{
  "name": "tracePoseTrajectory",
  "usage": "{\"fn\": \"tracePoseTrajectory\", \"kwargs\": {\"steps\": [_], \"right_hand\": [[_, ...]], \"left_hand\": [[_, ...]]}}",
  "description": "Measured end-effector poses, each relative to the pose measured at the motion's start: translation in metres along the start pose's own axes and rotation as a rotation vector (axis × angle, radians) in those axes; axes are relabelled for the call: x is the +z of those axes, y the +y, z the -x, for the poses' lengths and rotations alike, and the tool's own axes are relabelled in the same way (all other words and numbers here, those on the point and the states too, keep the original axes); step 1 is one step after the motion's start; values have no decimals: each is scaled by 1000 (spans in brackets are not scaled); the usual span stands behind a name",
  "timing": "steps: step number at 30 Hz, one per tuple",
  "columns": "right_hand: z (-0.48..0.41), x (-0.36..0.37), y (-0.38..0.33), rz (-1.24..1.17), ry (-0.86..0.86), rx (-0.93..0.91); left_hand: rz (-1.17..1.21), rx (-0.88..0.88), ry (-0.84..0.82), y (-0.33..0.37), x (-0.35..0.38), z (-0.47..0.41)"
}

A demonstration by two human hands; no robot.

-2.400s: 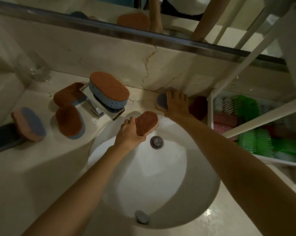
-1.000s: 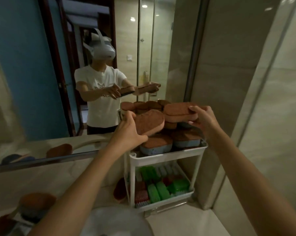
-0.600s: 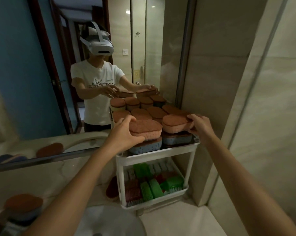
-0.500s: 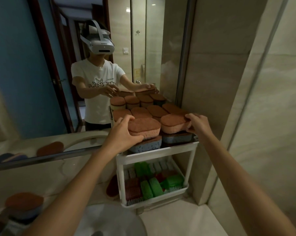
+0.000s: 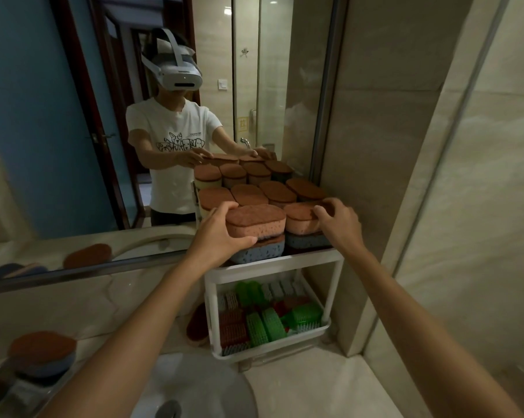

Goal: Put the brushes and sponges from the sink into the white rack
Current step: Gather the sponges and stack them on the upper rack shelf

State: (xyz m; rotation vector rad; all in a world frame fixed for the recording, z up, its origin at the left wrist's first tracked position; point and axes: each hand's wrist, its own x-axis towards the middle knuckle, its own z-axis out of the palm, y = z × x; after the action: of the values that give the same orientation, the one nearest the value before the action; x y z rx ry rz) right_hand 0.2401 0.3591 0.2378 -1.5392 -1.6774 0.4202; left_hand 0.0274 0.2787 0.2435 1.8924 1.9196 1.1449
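Fingers (image 5: 224, 209) of left hand (image 5: 217, 241), right hand (image 5: 340, 226) each clamp a sponge (image 5: 254, 221) atop white rack (image 5: 274, 266), 12 o'clock; likely light, squashy, so hold sides.

1 view only, worn on the person's head, wide-angle; it looks forward and slightly down along both forearms. The left hand (image 5: 221, 236) on the left sponge (image 5: 256, 220) and the right hand (image 5: 339, 224) on the right sponge (image 5: 300, 221) sit near frame centre, at arm's reach; below the hands the white rack (image 5: 272, 268) and the sink (image 5: 194, 378) fill the lower frame. To the left of the left hand the mirror (image 5: 73, 146) reflects the headset (image 5: 179, 72), facing back.
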Motion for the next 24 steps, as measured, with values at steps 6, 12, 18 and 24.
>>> {"fn": "tracePoseTrajectory", "kwargs": {"steps": [6,12,18,24], "right_hand": [[0,1,2,44,7,-5],[-2,-1,5,57,-45,-31],[-9,-28,9,106,-331,-280],[-25,-36,-4,343,-510,-348]], "left_hand": [[50,-13,-31,-2,2,3],[52,-24,-109,-7,1,0],[107,-20,-124,-13,2,1],[108,-10,-114,-15,1,-3]]}}
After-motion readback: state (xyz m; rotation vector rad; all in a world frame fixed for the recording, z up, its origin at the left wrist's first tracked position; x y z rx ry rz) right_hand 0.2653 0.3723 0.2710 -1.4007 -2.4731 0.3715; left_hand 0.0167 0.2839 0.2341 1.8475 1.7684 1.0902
